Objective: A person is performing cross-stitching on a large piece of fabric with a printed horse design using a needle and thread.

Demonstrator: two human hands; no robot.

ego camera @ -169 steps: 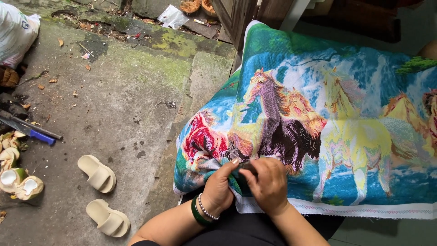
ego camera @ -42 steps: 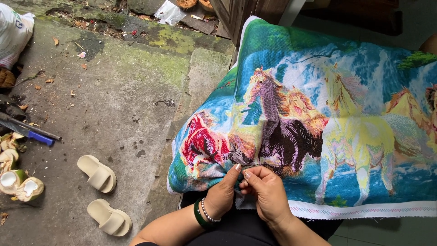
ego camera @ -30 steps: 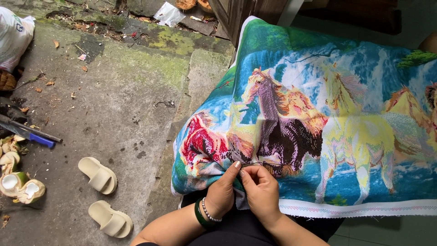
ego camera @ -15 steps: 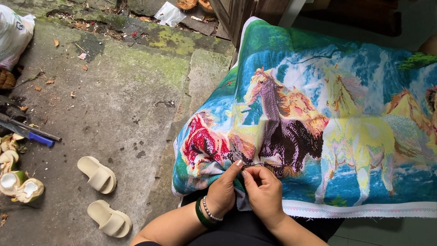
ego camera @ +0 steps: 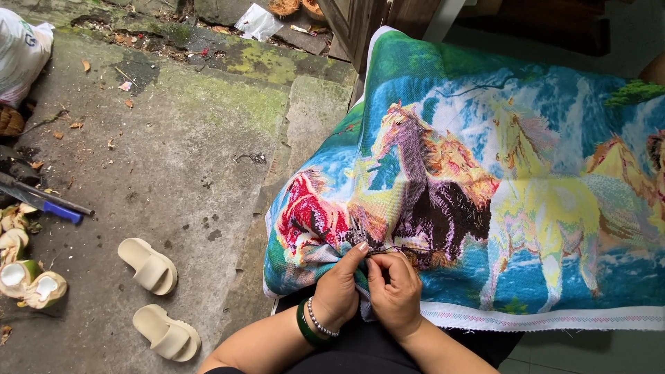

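working close together at the lower edge of the cloth point(ego camera: 499, 187), a big cross-stitch of horses draped over the lap and spreading up and right. left hand point(ego camera: 337, 291) curling shut on a bunched fold of the cloth, thumb and fingertips pinching it from the left, green bangle point(ego camera: 305, 328) and bead bracelet point(ego camera: 320, 320) sitting on the wrist. right hand point(ego camera: 395, 287) closing just beside it, fingers pinched together over the same fold, seemingly gripping a needle too small to make out; a dark thread point(ego camera: 385, 249) arching between the two hands. likely risks from here: pricking a left fingertip, since the fingers are pressing so near the stitching spot; thread tangling or knotting while being pulled through a crumpled fold; cloth slipping off the lap toward the dirty concrete floor point(ego camera: 159, 152), being held only at this one corner. lying well apart on the left: a pair of pale slippers point(ego camera: 156, 294), cut coconuts point(ego camera: 24, 277), a blue-handled knife point(ego camera: 45, 203).
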